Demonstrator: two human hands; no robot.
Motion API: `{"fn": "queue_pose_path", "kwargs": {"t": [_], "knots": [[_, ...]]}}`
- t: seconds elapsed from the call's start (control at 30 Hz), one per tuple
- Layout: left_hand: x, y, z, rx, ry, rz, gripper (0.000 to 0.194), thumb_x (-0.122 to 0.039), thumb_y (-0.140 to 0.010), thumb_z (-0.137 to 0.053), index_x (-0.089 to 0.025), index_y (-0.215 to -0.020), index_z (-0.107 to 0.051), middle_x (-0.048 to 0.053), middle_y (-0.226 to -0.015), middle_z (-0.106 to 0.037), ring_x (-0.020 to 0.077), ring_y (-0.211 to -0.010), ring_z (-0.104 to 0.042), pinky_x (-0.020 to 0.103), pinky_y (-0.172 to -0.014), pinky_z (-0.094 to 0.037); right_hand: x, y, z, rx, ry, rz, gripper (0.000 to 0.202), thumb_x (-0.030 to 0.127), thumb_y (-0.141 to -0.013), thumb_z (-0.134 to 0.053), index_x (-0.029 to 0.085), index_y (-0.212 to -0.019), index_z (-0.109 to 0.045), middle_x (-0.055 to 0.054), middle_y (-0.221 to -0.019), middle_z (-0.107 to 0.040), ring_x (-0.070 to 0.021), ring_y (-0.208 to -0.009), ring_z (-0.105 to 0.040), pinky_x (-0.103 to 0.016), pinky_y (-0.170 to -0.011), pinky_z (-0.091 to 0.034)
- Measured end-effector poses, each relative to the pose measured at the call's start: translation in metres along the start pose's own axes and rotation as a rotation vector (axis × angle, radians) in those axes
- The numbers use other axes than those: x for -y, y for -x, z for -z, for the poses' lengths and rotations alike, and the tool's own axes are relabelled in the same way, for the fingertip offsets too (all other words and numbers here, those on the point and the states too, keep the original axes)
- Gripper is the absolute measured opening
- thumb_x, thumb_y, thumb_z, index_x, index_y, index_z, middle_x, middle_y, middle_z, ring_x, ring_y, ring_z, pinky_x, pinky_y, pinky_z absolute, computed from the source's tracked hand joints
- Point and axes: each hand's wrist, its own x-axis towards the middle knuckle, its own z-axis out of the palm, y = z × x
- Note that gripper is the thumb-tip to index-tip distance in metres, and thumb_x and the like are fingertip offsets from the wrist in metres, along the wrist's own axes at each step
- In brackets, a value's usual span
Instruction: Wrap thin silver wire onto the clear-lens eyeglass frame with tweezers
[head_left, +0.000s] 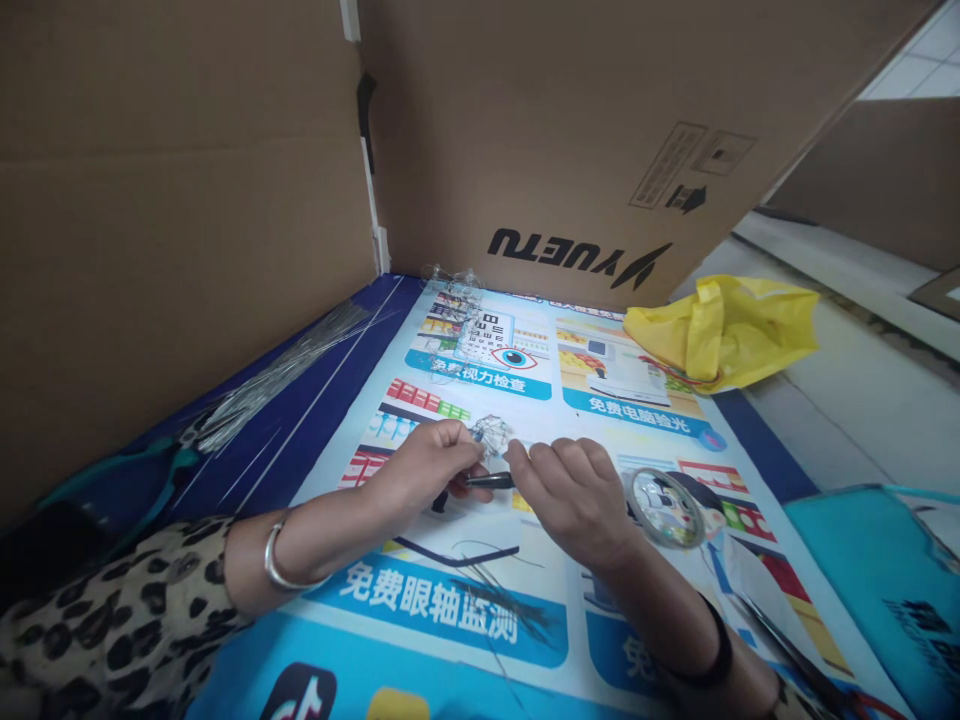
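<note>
My left hand (442, 462) is closed, its thumb and fingertips pinching a small open figure of thin silvery wire (493, 433). To its right, my right hand (574, 495) is wrapped round a slim dark metal tool (491, 481) with a tapered tip. That tip points left and reaches my left fingertips, just below the wire figure. Most of the tool is hidden in my right palm, so I cannot tell whether it is tweezers or pliers. Loose cut wires (517, 602) lie on the printed poster (540, 450) below both hands.
A bundle of straight wires (274, 375) lies at left. More wire figures (454, 300) are at the back by the cardboard wall (600, 130). At right are a yellow bag (750, 325), a clear round roll (666, 508), a dark long tool (787, 635) and a teal bag (862, 575).
</note>
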Motion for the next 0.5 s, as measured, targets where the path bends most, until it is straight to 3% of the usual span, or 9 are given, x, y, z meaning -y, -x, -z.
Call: {"fn": "queue_pose_path", "kwargs": {"t": [0.5], "knots": [[-0.0003,0.0000,-0.0014,-0.003,-0.004,0.007,0.019,-0.027,-0.073,-0.058,-0.016,-0.062,-0.045,-0.003,-0.059,-0.057,0.0129,-0.053,-0.064,0.020,-0.049,-0.040,0.0006,-0.0026,0.0011,0.004,-0.010,-0.009,0.017,0.015,-0.087,-0.047,0.015,-0.100,-0.058,-0.002,-0.069,-0.056,-0.0164,-0.069,-0.040,-0.034,-0.065,-0.028]]}}
